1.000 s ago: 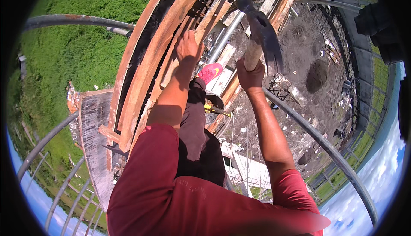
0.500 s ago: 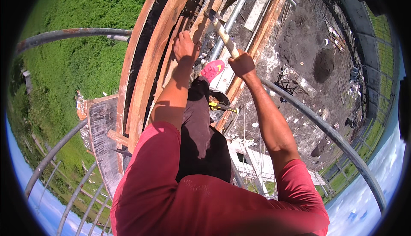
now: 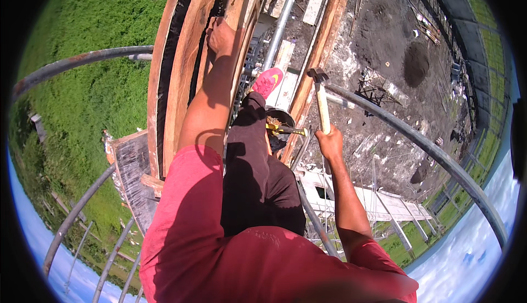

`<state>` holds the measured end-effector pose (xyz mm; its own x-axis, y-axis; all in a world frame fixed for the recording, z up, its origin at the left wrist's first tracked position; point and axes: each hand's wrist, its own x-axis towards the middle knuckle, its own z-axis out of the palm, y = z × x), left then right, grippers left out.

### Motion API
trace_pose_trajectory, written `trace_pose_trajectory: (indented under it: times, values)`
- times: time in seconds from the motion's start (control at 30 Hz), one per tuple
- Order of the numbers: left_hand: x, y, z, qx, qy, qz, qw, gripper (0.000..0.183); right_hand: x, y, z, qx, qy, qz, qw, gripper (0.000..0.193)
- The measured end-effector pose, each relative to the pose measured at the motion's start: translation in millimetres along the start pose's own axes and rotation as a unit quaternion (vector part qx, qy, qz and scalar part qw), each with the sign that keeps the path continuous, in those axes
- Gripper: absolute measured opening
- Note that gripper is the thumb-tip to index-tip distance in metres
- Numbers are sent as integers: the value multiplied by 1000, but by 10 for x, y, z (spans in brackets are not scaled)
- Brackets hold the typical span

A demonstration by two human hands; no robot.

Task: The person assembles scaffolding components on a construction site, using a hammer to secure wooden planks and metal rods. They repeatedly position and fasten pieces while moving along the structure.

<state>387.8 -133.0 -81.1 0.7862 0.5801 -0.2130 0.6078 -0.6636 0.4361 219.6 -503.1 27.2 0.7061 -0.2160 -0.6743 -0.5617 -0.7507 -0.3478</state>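
My right hand is closed round the pale wooden handle of a hammer, held out to the right with its dark claw head up. On the left, my left hand is closed on the edge of a wooden board, its fingers curled and partly hidden. Long timber planks stand on edge in a row beside that hand, with dark gaps between them. The hammer head is well apart from the boards.
A black bucket holding a yellow-and-black tool stands by my leg. My pink shoe rests on narrow planks. A metal rail curves along the right, above rubble-strewn ground far below. A board panel sits at left.
The hammer has swung back from the boards, toward me and to the right. My left hand has shifted up and left along the timber.
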Motion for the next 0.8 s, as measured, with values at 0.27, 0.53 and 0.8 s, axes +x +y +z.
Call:
trace_pose_trajectory:
  times: [0.27,0.53,0.8]
  values:
    - [-164,-724,-57,-347,-55,-106,930,41,-128,250,57,-35,8,-33,999,26]
    - [-891,-1234,-153,-465,-85,-85,877,50,-110,-328,-54,-51,-3,-110,993,27]
    - [-1175,-1209,-127,-410,-24,1,912,58,-310,-792,16,-64,-74,-207,973,34]
